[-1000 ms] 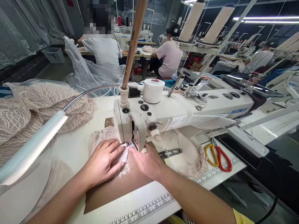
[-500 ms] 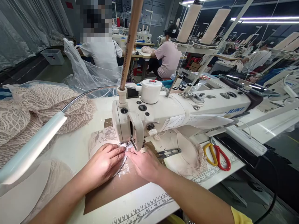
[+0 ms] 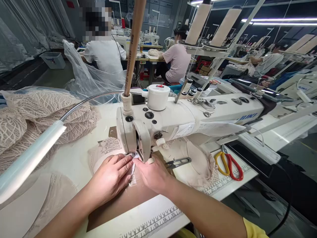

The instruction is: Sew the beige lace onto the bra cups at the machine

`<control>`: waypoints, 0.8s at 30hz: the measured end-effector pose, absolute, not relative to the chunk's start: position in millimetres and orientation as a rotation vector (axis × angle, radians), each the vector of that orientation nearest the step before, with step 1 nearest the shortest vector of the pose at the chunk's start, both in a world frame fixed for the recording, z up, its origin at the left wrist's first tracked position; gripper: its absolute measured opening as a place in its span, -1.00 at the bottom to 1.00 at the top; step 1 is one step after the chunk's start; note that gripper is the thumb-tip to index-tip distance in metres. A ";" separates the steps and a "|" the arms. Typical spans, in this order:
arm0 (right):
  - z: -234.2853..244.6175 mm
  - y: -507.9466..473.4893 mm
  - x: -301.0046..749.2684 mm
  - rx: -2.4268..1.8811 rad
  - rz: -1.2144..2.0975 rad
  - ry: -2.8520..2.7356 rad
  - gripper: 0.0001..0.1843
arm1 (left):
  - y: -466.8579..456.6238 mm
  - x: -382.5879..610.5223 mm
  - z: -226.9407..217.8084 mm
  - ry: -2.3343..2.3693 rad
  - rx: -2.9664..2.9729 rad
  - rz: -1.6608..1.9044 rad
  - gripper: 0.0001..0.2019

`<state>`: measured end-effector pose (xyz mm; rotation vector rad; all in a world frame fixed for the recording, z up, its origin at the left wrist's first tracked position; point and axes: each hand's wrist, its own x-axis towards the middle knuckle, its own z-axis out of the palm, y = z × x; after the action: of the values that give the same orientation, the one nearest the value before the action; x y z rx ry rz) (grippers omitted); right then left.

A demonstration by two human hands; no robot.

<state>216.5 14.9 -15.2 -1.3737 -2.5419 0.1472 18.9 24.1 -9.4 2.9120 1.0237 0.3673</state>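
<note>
One printed ruler (image 3: 160, 220) runs along the tabletop (image 3: 74, 155) at the bottom edge of the frame. Just above it, at lower centre, your two hands meet over one brown patch (image 3: 116, 206).

Your left hand (image 3: 111, 178) lies flat on one small piece of lace (image 3: 105, 148). Its fingers (image 3: 123, 162) are straight and pressed together, holding the piece down right at the needle. Your right hand (image 3: 151, 173) touches the same piece from the other side. Its fingertips tuck under the machine head, so you cannot tell whether they pinch.

To the right lie one pair of thread snips (image 3: 177, 162), one beige fabric cup (image 3: 201, 163) and one pair of scissors (image 3: 229, 165).

One sewing machine (image 3: 188, 120) spans the middle. At left there is one lamp (image 3: 29, 158), with one heap of lace (image 3: 44, 109) behind it.

Along the top stand two thread cones (image 3: 200, 21). Two people sit there too: a person in white (image 3: 105, 56) and a person in pink (image 3: 177, 58).
</note>
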 end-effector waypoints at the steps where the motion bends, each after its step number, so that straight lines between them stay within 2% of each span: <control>1: -15.7 14.7 216.3 -1.378 0.139 -2.545 -0.63 | 23.8 19.1 -9.7 1.037 2.908 0.363 -0.69; 7: -19.7 13.8 216.3 -1.377 0.111 -2.493 -0.58 | 25.6 17.2 -6.6 1.060 2.843 0.312 -0.65; 12: -17.1 14.0 219.0 -1.360 0.123 -2.448 -0.66 | 25.6 4.6 12.5 0.997 2.711 0.245 -0.56; 18: -18.2 11.5 220.7 -1.248 0.196 -2.469 -0.81 | 14.5 2.9 24.7 0.977 2.692 0.279 -0.85; 24: -18.1 8.1 218.2 -1.162 0.157 -2.553 -0.89 | 9.7 7.1 13.0 0.941 2.722 0.372 -0.80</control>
<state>218.2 8.1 -18.1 -1.1621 -2.5526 0.1567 7.1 9.7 13.0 2.7222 0.9407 0.3717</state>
